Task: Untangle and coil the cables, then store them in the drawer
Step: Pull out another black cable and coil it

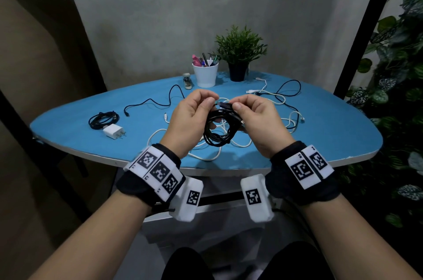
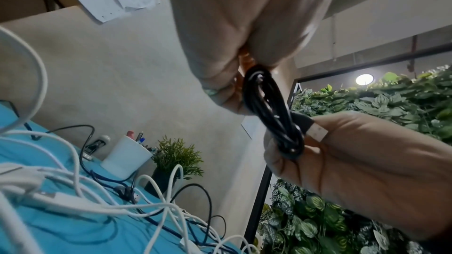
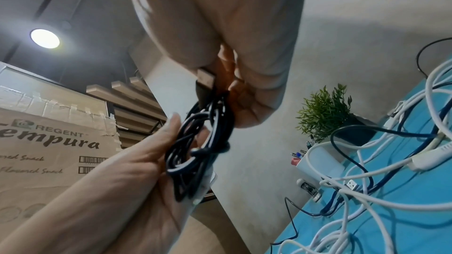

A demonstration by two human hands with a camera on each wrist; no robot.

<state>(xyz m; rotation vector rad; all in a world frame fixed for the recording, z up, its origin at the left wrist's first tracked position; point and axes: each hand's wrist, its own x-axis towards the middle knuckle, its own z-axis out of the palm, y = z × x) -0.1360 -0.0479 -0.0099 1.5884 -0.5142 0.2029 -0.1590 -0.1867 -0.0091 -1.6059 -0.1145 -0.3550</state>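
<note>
Above the blue table (image 1: pixel 320 128) both hands hold one coiled black cable (image 1: pixel 217 128) (image 2: pixel 271 111) (image 3: pixel 198 150). My left hand (image 1: pixel 194 112) grips the coil's left side, fingers curled round it. My right hand (image 1: pixel 254 114) pinches its USB plug (image 2: pixel 315 132) (image 3: pixel 205 79) against the top of the coil. Beneath the hands lie tangled white cables (image 1: pixel 206 153) (image 2: pixel 80 196) (image 3: pixel 381 190). A loose black cable (image 1: pixel 155 102) snakes at the left, another black cable (image 1: pixel 289 89) at the right. A coiled black cable (image 1: pixel 103 119) lies far left beside a white charger (image 1: pixel 113 131).
A white pen cup (image 1: pixel 205 74), a small potted plant (image 1: pixel 239 55) and a stapler (image 1: pixel 187 81) stand along the table's back edge. A white drawer unit (image 1: pixel 206 229) sits under the table front. Leafy wall at right (image 1: pixel 400 73); cardboard box at left (image 3: pixel 49 142).
</note>
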